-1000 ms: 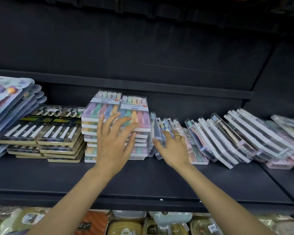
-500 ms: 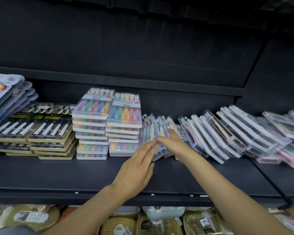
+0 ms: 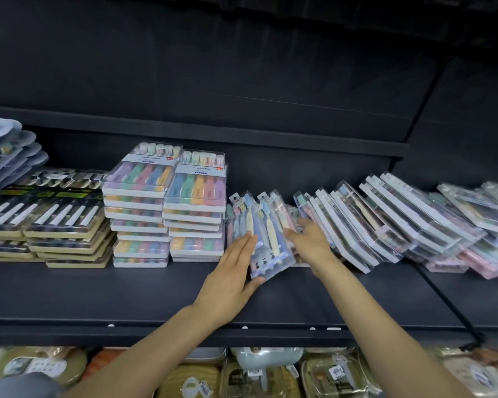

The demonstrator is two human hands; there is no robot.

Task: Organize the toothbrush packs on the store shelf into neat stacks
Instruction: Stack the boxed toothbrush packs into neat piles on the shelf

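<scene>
Two flat stacks (image 3: 167, 208) left on shelf (image 3: 127, 291); leaning packs (image 3: 260, 234) beside them; slanted row (image 3: 385, 219) right.

Both bare forearms are stretched forward and upward. The left hand (image 3: 233, 270) is held flat, fingers (image 3: 243, 245) straight and together (thumb tucked underneath). The right hand (image 3: 309, 243) is turned palm-down, its fingers loosely curled and pointed leftward.

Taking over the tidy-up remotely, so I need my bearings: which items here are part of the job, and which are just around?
Part of the job:
- leaning clear packs, held between left hand and right hand
- slumped row of packs
- pastel stacks
- black-and-gold stacks

Just around:
- dark shelf
- packaged goods on the lower shelf
</scene>
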